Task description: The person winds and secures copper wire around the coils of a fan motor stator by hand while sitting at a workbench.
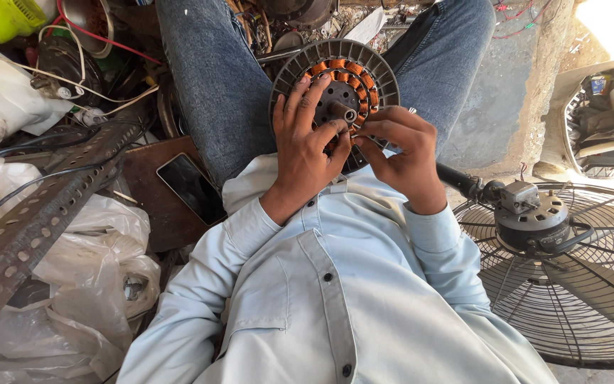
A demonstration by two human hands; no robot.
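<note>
Copper-orange wire coils sit in a ring inside the round metal fan motor part (335,75). It rests on the person's lap, between the two knees in blue jeans (214,78), at about 12 o'clock in the view.

The left hand (303,142) lies flat on the part. Its fingers (296,96) are spread wide over the coils at about 9 o'clock on the ring, and the thumb points in toward the middle. It presses down more than it grips. The right hand (403,153) is curled up small. Its fingertips (364,131) pinch together at about 6 o'clock on the ring. I cannot tell what they pinch. It may be a thin wire, but it is too small to see.

The part looks heavy and hard, since it is mostly metal with ribs all around the rim. It should not bend. The rim looks like the best place to hold it. The coils look easy to hurt, because the wire is thin and could scratch or snap, so they should be touched gently.

At 8 o'clock from the part a dark phone (192,186) lies on a brown board. At 4 o'clock is a big wire fan guard (577,299) with a small motor (534,217) on it. White plastic bags (87,270) sit at 7 o'clock.
</note>
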